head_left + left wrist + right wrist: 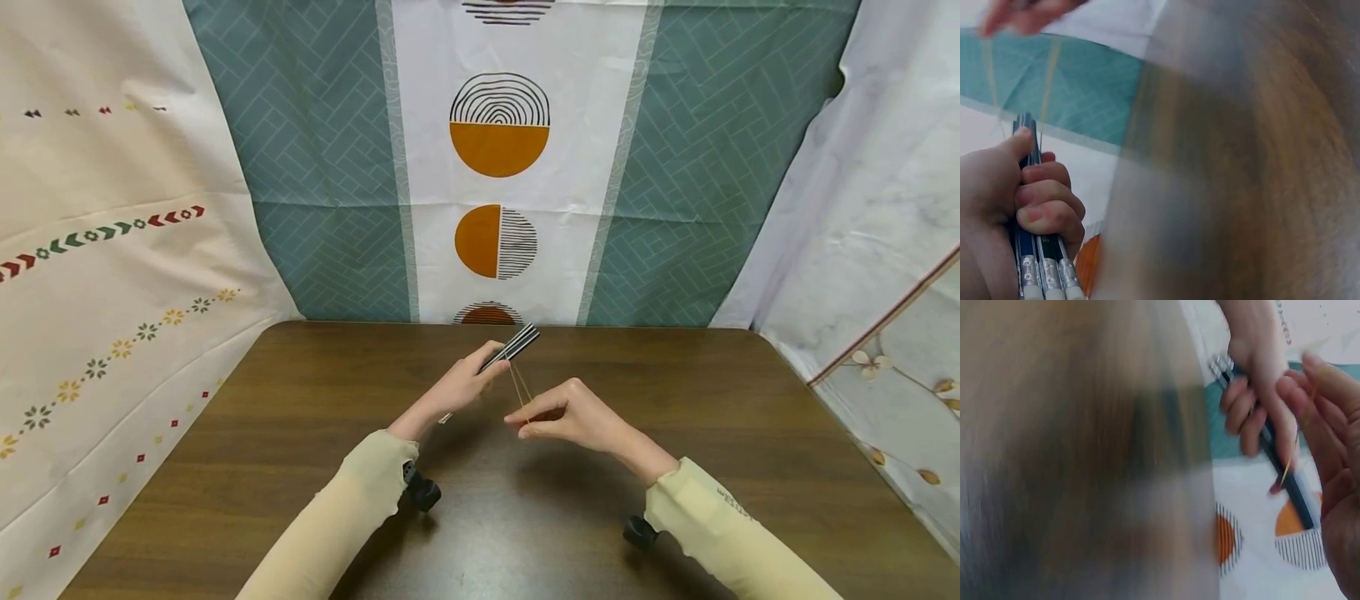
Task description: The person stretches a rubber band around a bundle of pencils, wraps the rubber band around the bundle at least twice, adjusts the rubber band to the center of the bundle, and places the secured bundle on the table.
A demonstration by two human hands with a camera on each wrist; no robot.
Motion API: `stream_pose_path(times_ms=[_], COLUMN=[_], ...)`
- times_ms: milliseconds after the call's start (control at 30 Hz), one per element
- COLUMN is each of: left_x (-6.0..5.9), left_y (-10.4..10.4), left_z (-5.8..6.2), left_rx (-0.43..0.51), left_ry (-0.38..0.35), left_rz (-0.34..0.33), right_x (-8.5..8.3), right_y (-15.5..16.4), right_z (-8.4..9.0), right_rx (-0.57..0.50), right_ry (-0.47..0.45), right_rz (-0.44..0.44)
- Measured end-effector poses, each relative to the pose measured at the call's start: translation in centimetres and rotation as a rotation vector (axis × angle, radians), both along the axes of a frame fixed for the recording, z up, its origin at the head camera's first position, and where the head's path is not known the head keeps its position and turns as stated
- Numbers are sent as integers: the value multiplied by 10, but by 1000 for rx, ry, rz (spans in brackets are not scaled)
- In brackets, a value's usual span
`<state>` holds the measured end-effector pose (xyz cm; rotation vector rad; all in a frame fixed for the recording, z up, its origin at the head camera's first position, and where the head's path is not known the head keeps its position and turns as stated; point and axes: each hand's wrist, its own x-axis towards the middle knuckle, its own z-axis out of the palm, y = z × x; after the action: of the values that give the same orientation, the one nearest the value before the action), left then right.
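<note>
My left hand [463, 385] grips a bundle of several dark pencils [521, 342], held aslant above the table. In the left wrist view its fingers curl round the pencils, and their metal ferrules [1051, 272] and white erasers stick out below the hand. A thin yellowish rubber band [517, 385] runs from the bundle, close to the left thumb, to my right hand [573, 414]. The right thumb and fingers pinch the band and hold it stretched, apart from the pencils. In the right wrist view the band [1291, 453] shows as a thin yellow line.
Both hands are over a dark brown wooden table [337, 367]. A patterned green and white curtain [322, 167] hangs behind its far edge, with pale cloths [97, 275] at the sides. A small black camera [424, 493] sits on the left wrist.
</note>
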<state>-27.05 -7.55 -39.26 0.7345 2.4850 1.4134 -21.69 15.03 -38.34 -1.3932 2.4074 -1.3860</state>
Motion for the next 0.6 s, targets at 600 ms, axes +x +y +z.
stream_pose_path(times_ms=[600], left_x=[8], left_y=[21], left_z=[-14], left_rx=[77], left_ry=[30], left_rz=[193], right_x=[9], right_y=[-21], right_z=[-7], right_rx=[-134], right_ry=[387], right_rz=[-751])
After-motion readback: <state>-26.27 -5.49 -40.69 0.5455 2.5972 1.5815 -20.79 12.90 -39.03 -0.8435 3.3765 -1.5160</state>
